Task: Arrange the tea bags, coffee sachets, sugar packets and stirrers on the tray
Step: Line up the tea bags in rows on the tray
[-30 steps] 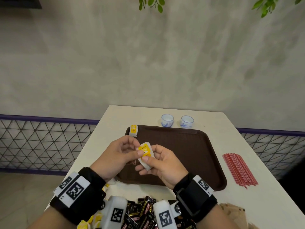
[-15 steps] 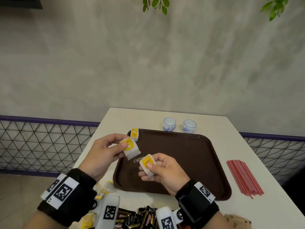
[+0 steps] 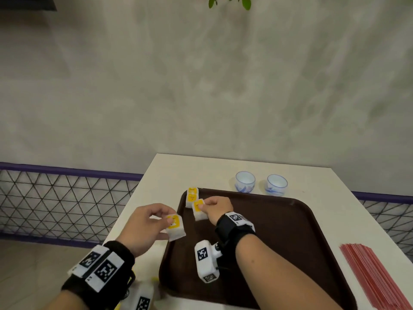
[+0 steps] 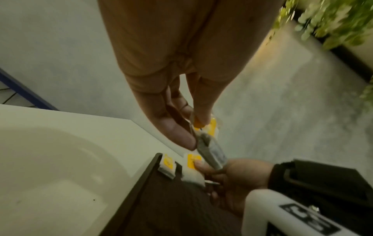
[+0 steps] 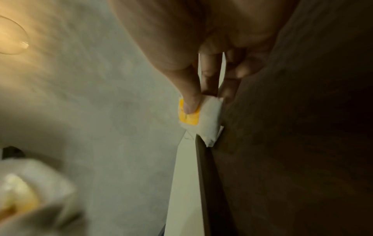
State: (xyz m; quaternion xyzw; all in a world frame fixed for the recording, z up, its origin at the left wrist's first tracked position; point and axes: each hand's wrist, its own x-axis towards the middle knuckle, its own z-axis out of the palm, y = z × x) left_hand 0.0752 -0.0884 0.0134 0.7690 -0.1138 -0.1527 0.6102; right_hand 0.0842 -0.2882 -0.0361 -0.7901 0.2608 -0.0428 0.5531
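Note:
A brown tray (image 3: 279, 231) lies on the white table (image 3: 201, 168). One white tea bag with a yellow tag (image 3: 192, 197) rests in the tray's far left corner. My right hand (image 3: 215, 209) pinches a second tea bag (image 3: 199, 210) just beside it, low over the tray; the right wrist view shows thumb and fingers on that tea bag (image 5: 198, 119). My left hand (image 3: 149, 224) pinches a third tea bag (image 3: 175, 227) above the tray's left edge, and that tea bag (image 4: 209, 140) appears edge-on in the left wrist view. Red stirrers (image 3: 375, 276) lie in a bundle on the table, right of the tray.
Two small white-and-blue cups (image 3: 245, 181) (image 3: 277, 184) stand behind the tray. A wire mesh fence (image 3: 67, 202) runs left of the table, below a grey wall. Green leaves (image 3: 228, 1) hang at the top.
The hands have parted. My right hand carried its tea bag forward to the tray's far left corner beside the first one. My left hand stays near the tray's left edge with its tea bag.

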